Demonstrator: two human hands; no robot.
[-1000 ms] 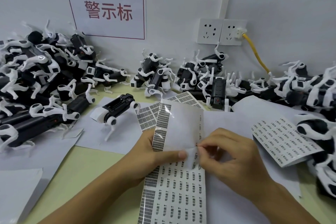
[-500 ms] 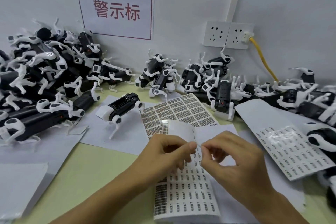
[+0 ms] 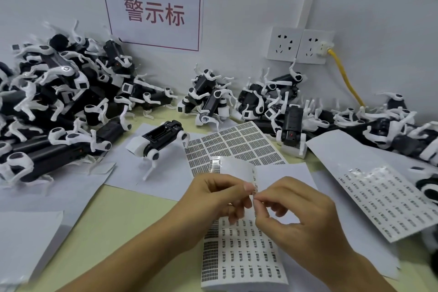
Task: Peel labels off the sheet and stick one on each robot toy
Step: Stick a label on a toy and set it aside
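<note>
Head view: looking down on a yellow-green table (image 3: 113, 216) crowded with black-and-white robot toys (image 3: 59, 106) — piled at left, strung along the wall behind, running off to the right. Holding the label sheet (image 3: 239, 258) with the left hand (image 3: 218, 197), thumb and fingers curled round its upper edge, bending the top back so the blank side arches upward. Pinching with the right hand (image 3: 298, 213) at a small label (image 3: 254, 193) right at the fold, thumb and forefinger closing on its corner. Probably handling as thin, limp, featherweight film with a tacky back — likely curling or sticking to skin or to itself, so best taking by one lifted corner only and keeping the glue side off the fingertips. Bending the backing sharply at the fold, seemingly helping an edge lift free. Standing nearest, just beyond the sheets, one robot toy (image 3: 163, 137) on white paper (image 3: 132, 173) — rigid plastic body, thin legs looking easy to snag; gripping by the black trunk looking safest. Lying near, two more label sheets (image 3: 234, 147) (image 3: 384, 199).
</note>
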